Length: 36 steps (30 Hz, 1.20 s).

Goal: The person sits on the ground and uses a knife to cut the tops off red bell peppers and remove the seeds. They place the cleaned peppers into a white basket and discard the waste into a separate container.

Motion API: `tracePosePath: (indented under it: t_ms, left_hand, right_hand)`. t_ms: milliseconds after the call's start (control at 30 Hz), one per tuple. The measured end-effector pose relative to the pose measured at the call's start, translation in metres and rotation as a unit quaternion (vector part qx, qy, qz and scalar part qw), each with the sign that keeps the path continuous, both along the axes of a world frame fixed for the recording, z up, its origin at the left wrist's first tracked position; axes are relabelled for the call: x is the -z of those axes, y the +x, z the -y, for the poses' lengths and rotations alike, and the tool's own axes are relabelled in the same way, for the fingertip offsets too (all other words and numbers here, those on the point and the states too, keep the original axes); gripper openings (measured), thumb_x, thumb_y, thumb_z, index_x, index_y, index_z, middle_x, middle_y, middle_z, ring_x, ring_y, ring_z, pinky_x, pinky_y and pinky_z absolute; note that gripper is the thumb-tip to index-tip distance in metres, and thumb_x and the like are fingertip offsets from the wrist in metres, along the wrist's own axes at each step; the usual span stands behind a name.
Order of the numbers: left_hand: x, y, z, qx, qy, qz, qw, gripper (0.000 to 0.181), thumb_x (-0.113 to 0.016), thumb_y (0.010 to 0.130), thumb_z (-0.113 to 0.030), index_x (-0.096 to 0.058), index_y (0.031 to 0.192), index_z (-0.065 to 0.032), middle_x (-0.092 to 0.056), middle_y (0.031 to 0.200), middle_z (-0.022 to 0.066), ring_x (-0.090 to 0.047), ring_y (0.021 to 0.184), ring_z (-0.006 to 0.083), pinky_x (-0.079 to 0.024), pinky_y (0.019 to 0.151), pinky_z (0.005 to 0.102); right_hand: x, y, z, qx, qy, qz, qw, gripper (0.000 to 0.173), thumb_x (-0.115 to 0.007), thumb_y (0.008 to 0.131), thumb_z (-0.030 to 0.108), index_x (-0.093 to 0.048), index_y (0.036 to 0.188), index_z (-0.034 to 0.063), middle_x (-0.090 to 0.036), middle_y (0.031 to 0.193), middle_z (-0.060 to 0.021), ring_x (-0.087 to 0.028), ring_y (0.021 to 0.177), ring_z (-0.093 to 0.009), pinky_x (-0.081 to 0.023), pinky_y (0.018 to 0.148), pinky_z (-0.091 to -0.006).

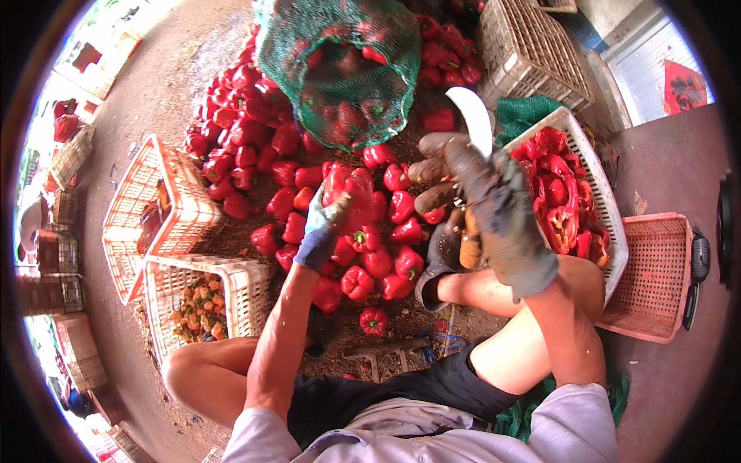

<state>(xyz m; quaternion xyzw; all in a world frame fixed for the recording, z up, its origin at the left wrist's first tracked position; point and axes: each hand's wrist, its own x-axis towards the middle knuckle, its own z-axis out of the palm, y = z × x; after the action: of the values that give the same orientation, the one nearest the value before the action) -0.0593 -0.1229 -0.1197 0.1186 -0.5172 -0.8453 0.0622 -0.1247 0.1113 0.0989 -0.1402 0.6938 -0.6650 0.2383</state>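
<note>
My left hand [325, 227], in a blue work glove, grips a large red bell pepper [354, 188] above the pile. My right hand [502, 211], in a dirty grey glove, holds a knife with a curved blade [476, 118] and a yellowish-brown handle [469, 243]. The blade points up and away from me, clear of the pepper. Some right fingers stretch loosely towards the left. Below and between both hands lie whole red bell peppers [376, 261] on the ground. Right of the knife hand, a white plastic crate [615, 243] contains cut red pepper pieces [558, 185].
A green mesh sack [278, 43] with peppers lies open ahead. On the left, a white crate [246, 289] contains pepper cores [200, 307], beside an orange crate [188, 197]. A pink basket [648, 272] sits far right, and an upturned crate [532, 52] stands ahead right.
</note>
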Motion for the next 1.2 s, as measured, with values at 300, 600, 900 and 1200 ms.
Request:
tracePosePath:
  t_ms: [300, 600, 900, 1200]
  left_hand:
    - [-0.167, 0.047, 0.004, -0.036, 0.05, -0.161, 0.985, 0.084, -0.089, 0.078, -0.033, -0.051, 0.145, -0.0012, -0.063, 0.136, 0.0108, -0.063, 0.122, 0.0242, -0.053, 0.106, 0.0406]
    - [-0.239, 0.099, 0.021, -0.078, -0.142, -0.185, 0.969, 0.088, -0.096, 0.067, -0.019, -0.054, 0.142, -0.0016, -0.064, 0.132, 0.0084, -0.063, 0.119, 0.0208, -0.053, 0.104, 0.0377]
    - [-0.215, 0.108, 0.047, -0.172, -0.013, -0.187, 0.967, 0.055, -0.067, 0.1, -0.029, -0.049, 0.145, -0.0022, -0.063, 0.135, 0.0137, -0.064, 0.123, 0.0271, -0.053, 0.104, 0.043]
    - [-0.185, 0.128, 0.028, -0.08, 0.152, -0.151, 0.974, 0.058, -0.045, 0.11, -0.044, -0.04, 0.153, -0.0048, -0.054, 0.147, 0.014, -0.052, 0.138, 0.026, -0.044, 0.117, 0.0442]
  right_hand:
    - [-0.01, 0.056, 0.049, -0.057, 0.021, -0.126, 0.99, 0.03, -0.061, 0.106, 0.034, -0.068, 0.107, 0.0046, -0.061, 0.069, -0.004, -0.062, 0.061, -0.01, -0.05, 0.053, -0.0313]
    - [-0.025, 0.086, 0.071, -0.168, 0.006, -0.08, 0.983, 0.032, -0.058, 0.108, 0.036, -0.067, 0.102, 0.0058, -0.063, 0.066, -0.0038, -0.062, 0.056, -0.012, -0.048, 0.05, -0.0321]
    - [0.047, 0.088, 0.092, -0.19, -0.034, -0.235, 0.953, 0.034, -0.054, 0.109, 0.036, -0.067, 0.125, 0.0082, -0.064, 0.072, -0.0137, -0.066, 0.063, -0.015, -0.049, 0.055, -0.0365]
    - [0.001, 0.066, 0.105, -0.19, -0.131, -0.194, 0.954, 0.076, -0.076, 0.096, 0.036, -0.041, 0.158, 0.0097, -0.06, 0.142, -0.0105, -0.064, 0.118, -0.018, -0.052, 0.102, -0.0339]
